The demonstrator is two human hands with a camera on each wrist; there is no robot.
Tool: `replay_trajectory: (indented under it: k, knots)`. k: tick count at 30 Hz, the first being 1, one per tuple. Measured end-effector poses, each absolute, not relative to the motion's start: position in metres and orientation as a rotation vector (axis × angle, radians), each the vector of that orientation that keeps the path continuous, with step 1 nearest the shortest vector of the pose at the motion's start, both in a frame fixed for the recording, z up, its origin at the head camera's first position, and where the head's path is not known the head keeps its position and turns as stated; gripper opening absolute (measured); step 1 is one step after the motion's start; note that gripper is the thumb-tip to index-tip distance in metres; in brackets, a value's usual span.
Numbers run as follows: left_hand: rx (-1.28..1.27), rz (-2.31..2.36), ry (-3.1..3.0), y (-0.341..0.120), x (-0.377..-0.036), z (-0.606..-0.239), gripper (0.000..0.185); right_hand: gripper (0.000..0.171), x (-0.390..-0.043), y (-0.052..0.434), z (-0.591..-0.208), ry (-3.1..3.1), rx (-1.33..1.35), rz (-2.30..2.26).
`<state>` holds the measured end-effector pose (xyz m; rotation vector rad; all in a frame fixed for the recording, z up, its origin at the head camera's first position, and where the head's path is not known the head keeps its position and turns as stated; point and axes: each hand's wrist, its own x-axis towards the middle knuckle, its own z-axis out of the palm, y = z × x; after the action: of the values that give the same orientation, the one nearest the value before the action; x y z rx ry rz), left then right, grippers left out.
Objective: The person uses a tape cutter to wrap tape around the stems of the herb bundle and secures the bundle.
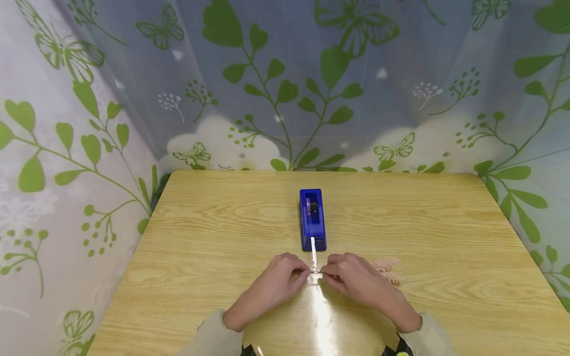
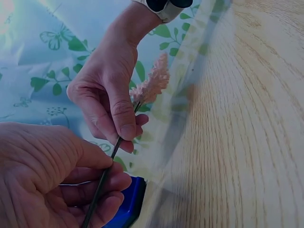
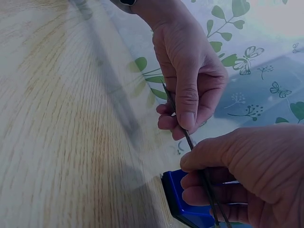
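My left hand point(image 1: 282, 277) and right hand point(image 1: 356, 279) pinch thin dark stems point(image 3: 190, 141) between thumbs and fingers, close together over the table. The stems run crosswise, and near my right hand two show side by side in the right wrist view. Past the right hand stick out fluffy pale pink artificial flower heads point(image 1: 386, 265); one flower head point(image 2: 154, 80) shows in the left wrist view. A blue tape dispenser point(image 1: 313, 230) stands just beyond the hands. From its front a shiny strip of tape point(image 1: 313, 254) stretches toward the stems between my fingertips.
The wood-grain table point(image 1: 213, 217) extends on both sides of the hands. Behind and beside it hangs a curtain point(image 1: 276, 128) printed with green leaves and butterflies. A bright light reflection lies on the tabletop nearest me.
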<state>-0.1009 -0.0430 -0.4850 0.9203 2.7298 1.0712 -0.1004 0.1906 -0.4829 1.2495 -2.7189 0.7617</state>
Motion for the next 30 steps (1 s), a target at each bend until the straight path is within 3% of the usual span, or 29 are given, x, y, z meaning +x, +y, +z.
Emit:
replay_trajectory:
  k: [15,30]
  knots:
    - [0.905,1.099,2.75,-0.04,-0.103,-0.486,0.006,0.006,-0.104,0.193,-0.482,-2.685,1.25,0.777]
    - [0.924,1.112,2.735,-0.042,-0.103,-0.488,0.005,0.034,-0.106,0.187,-0.471,-2.809,1.261,0.754]
